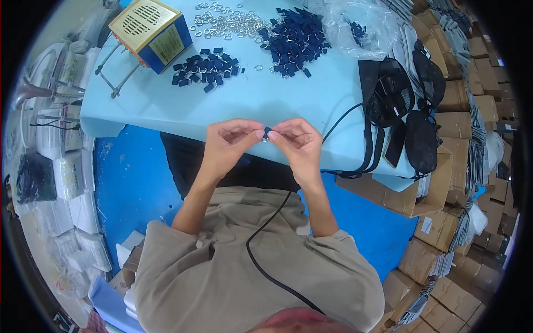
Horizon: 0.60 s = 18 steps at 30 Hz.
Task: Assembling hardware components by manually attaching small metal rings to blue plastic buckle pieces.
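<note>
Over the table's near edge my left hand point(234, 143) and my right hand point(297, 145) meet fingertip to fingertip. Between them they pinch a small navy fabric tab with a metal ring point(266, 134); the fingertips hide part of it. Beyond my hands, a small pile of navy tabs with rings point(205, 69) lies at the left. A larger heap of navy tabs point(294, 41) sits farther back, right of centre. Loose silver D-shaped rings point(230, 21) are spread at the far middle, and one single ring point(258, 67) lies apart.
A yellow and blue box-shaped device point(150, 33) on a metal stand point(114, 83) occupies the table's left. Clear plastic bags point(361, 28), black pouches with straps point(388, 91) and a phone point(395, 144) are on the right. Stacked cartons point(438, 230) line the right side. A black cable point(252, 250) crosses my shirt.
</note>
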Available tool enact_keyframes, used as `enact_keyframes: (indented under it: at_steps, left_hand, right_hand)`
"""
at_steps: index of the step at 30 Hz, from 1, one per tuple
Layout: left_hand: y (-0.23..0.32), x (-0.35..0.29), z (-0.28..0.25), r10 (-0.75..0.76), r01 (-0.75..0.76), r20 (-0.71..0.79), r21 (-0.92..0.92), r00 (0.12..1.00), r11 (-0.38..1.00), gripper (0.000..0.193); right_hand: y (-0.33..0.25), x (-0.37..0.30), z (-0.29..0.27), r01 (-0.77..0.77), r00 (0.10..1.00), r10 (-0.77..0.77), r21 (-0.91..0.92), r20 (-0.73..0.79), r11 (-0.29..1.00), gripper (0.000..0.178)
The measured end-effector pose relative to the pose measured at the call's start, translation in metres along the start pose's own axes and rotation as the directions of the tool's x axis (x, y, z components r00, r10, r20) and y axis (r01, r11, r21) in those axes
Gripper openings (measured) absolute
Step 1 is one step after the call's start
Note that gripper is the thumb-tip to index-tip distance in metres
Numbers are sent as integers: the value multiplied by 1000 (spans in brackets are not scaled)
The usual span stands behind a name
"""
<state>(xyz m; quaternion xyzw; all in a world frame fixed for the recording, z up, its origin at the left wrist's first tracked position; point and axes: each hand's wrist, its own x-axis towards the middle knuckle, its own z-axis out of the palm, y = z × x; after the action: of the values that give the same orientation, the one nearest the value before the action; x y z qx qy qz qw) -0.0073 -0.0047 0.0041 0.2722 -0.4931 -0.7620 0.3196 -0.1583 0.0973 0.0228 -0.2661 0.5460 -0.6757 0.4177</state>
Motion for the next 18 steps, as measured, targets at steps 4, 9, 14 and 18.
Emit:
enact_keyframes:
  at_steps: [4,9,14,18]
  left_hand:
    - [4,4,-7,-107,111,61,-66,992,992,17]
    - [17,13,-7,35,-31,-59,70,998,997,16]
    - [51,65,-33,568,-399,-182,543,802,738,12]
    - [54,82,-38,687,-452,-91,690,721,565,10]
  right_hand:
    - [-1,1,0,20,999,-20,20,27,1000,16]
    - [5,23,-14,153,988,-151,-184,24,971,15]
    - [-26,83,-37,305,888,-453,-832,74,462,17]
    - [-20,110,-57,306,830,-532,-936,171,176,18]
